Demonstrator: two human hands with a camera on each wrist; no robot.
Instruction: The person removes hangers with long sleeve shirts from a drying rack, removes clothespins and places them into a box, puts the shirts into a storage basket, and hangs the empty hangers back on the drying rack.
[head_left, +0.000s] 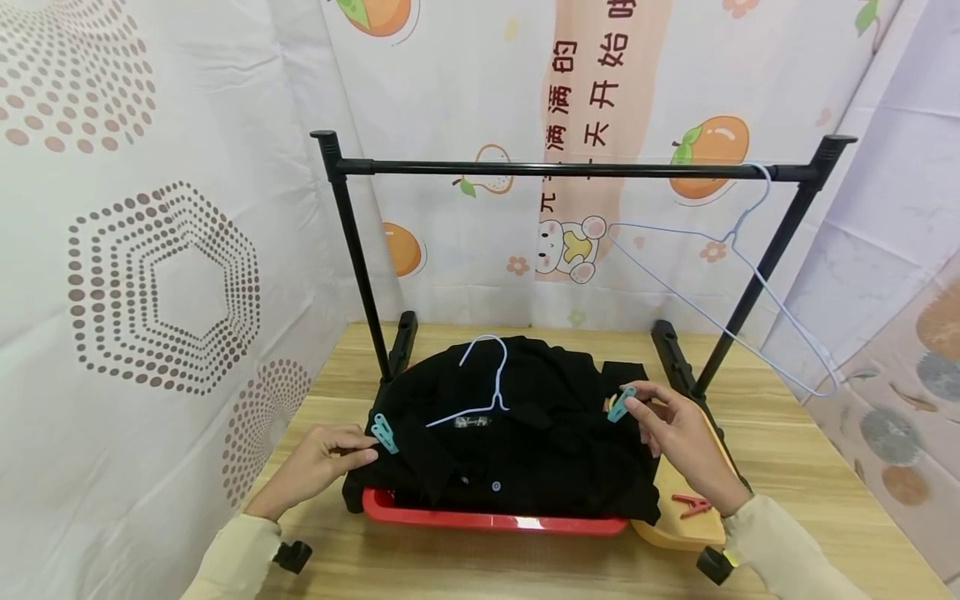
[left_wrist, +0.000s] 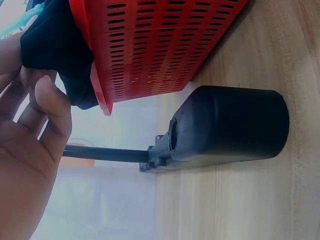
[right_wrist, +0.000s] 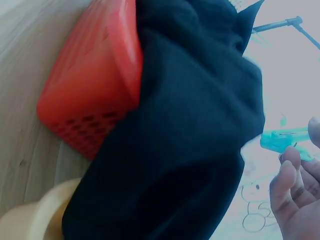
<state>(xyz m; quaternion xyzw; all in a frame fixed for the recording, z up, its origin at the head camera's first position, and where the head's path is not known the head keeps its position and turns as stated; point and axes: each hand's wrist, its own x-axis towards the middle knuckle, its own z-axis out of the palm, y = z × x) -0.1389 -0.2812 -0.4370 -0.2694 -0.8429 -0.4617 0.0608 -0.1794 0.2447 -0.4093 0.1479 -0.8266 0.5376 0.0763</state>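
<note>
A black shirt (head_left: 558,462) is found at six o'clock of the head view, heaped over the red basket (head_left: 495,522). Its edge is pinched by the left hand (head_left: 318,467) at the shirt's nine o'clock, beside a teal peg (head_left: 385,435); a second teal peg (head_left: 620,406) is gripped by the right hand (head_left: 678,429) at three o'clock
</note>
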